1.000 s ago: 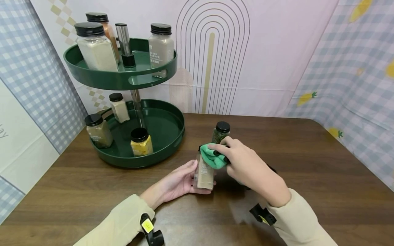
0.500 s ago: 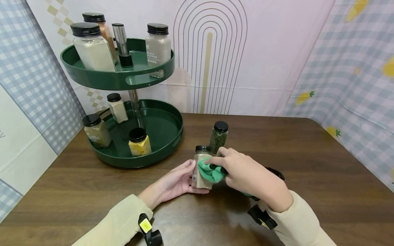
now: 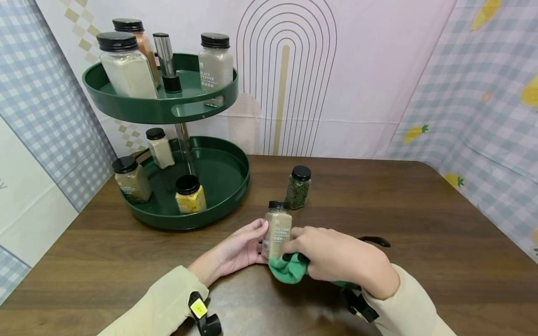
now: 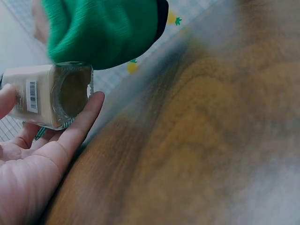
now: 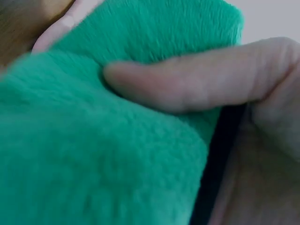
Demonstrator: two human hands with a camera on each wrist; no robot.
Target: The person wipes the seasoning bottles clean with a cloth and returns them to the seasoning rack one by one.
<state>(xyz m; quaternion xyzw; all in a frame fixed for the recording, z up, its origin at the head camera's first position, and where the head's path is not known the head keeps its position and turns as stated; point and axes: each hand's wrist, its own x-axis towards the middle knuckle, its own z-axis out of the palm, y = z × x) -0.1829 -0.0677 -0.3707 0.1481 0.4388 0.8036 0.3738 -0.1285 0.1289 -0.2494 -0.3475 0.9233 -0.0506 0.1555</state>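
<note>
My left hand (image 3: 235, 249) grips a clear spice jar (image 3: 278, 231) with a black lid, beige powder and a label reading "salt and pepper". In the left wrist view a finger lies along the base of the jar (image 4: 40, 96). My right hand (image 3: 332, 252) holds a bunched green cloth (image 3: 289, 269) with a dark edge at the lower right of the jar. In the right wrist view the thumb presses into the folds of the cloth (image 5: 103, 154). Just behind the held jar, a jar of green herbs (image 3: 298, 189) stands upright on the table.
A two-tier green turntable rack (image 3: 229, 205) stands at the left. Its upper tray (image 3: 138, 108) bears large jars, including black pepper (image 3: 215, 65). On the lower tray are smaller jars, one of them yellow (image 3: 191, 200). Patterned cloth hangs behind the wooden table (image 3: 378, 196).
My right hand has moved the green cloth down the jar, from near its lid to its base, uncovering the label. The left hand keeps its grip on the jar.
</note>
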